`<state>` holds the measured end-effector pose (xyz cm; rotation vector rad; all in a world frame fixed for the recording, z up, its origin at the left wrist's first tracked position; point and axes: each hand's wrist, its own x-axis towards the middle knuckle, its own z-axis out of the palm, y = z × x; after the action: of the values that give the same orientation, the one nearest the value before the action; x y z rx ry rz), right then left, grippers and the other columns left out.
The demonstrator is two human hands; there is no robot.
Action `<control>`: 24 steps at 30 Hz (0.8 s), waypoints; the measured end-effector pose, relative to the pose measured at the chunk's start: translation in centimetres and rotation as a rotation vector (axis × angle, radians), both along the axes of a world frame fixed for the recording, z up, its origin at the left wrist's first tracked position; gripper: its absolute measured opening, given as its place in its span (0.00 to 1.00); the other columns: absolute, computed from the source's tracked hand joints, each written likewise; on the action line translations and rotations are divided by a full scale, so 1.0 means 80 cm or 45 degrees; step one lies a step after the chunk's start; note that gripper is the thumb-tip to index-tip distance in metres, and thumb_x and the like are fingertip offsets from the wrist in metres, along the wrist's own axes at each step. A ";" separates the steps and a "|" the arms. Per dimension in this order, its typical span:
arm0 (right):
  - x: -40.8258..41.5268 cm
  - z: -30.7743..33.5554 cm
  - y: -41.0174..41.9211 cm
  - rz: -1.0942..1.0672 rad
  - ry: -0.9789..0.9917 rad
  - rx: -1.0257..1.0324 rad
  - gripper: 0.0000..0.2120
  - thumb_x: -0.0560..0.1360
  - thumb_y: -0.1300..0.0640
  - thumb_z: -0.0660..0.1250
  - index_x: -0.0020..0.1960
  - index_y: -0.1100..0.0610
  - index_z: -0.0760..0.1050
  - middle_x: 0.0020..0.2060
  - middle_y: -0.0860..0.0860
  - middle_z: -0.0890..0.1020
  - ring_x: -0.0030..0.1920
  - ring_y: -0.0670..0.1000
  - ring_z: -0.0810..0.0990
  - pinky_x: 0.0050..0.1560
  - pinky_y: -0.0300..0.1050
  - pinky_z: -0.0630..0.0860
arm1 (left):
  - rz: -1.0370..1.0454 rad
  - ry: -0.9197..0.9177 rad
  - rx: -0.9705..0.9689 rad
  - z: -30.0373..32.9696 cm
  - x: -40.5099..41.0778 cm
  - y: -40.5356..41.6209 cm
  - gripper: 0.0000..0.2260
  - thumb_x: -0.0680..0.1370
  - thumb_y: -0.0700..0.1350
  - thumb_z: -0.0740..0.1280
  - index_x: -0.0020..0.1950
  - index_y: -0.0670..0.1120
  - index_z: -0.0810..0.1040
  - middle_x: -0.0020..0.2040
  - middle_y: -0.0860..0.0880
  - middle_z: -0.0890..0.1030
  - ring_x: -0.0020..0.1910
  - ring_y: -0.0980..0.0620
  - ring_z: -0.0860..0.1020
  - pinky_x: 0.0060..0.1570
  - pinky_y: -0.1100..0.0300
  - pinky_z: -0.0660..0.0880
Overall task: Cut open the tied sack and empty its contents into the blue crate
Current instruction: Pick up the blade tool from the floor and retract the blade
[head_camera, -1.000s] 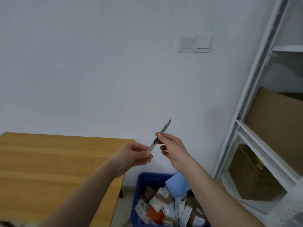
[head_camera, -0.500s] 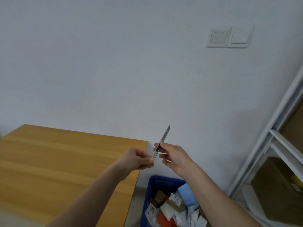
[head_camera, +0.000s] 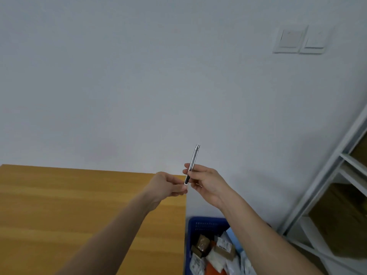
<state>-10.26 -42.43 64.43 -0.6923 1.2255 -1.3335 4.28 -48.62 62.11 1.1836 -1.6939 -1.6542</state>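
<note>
The blue crate (head_camera: 206, 225) sits low on the floor between the wooden table (head_camera: 79, 205) and the white shelving (head_camera: 325, 187), already holding small packets and boxes (head_camera: 216, 253), so the emptying looks done; no sack is in view; above it the right hand (head_camera: 206, 181) pinches a slim utility knife (head_camera: 192, 165) upright, and the left hand (head_camera: 168, 185) curls its fingertips at the knife's lower end; what seems left is closing and putting away the cutter; behind, wall switches (head_camera: 299, 39).
</note>
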 end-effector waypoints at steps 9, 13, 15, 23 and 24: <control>0.064 -0.044 -0.070 -0.010 0.012 0.075 0.15 0.74 0.73 0.63 0.54 0.60 0.80 0.43 0.54 0.83 0.35 0.47 0.75 0.42 0.39 0.73 | -0.028 0.022 0.148 -0.046 0.066 -0.064 0.08 0.73 0.38 0.72 0.49 0.34 0.83 0.37 0.44 0.84 0.36 0.54 0.82 0.42 0.63 0.78; 0.075 -0.074 -0.085 -0.071 0.041 0.221 0.10 0.74 0.64 0.70 0.55 0.59 0.80 0.44 0.54 0.83 0.35 0.47 0.76 0.39 0.38 0.75 | 0.042 0.012 0.278 -0.073 0.082 -0.083 0.08 0.75 0.41 0.71 0.49 0.37 0.83 0.38 0.45 0.84 0.37 0.53 0.81 0.39 0.63 0.76; 0.076 -0.097 -0.091 -0.110 0.037 0.372 0.11 0.74 0.57 0.71 0.55 0.58 0.79 0.46 0.53 0.84 0.37 0.48 0.76 0.36 0.39 0.74 | 0.097 -0.031 0.323 -0.091 0.088 -0.092 0.07 0.76 0.42 0.70 0.48 0.38 0.83 0.38 0.45 0.84 0.37 0.52 0.80 0.39 0.62 0.77; 0.066 -0.183 -0.096 -0.161 -0.035 0.779 0.06 0.79 0.62 0.62 0.51 0.57 0.78 0.41 0.52 0.81 0.35 0.48 0.74 0.33 0.39 0.71 | 0.328 -0.277 0.625 -0.211 0.109 -0.091 0.09 0.77 0.41 0.70 0.52 0.37 0.80 0.41 0.44 0.83 0.35 0.51 0.78 0.32 0.64 0.74; 0.065 -0.190 -0.096 -0.157 -0.028 0.793 0.06 0.79 0.62 0.61 0.50 0.57 0.77 0.40 0.52 0.81 0.34 0.48 0.74 0.32 0.39 0.71 | 0.335 -0.314 0.661 -0.225 0.110 -0.087 0.09 0.77 0.41 0.69 0.53 0.37 0.80 0.41 0.45 0.82 0.34 0.52 0.77 0.30 0.64 0.73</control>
<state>-5.05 -50.09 49.23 -0.1594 1.5785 -0.9659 13.09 -55.55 44.07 1.8307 -1.1907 -1.8938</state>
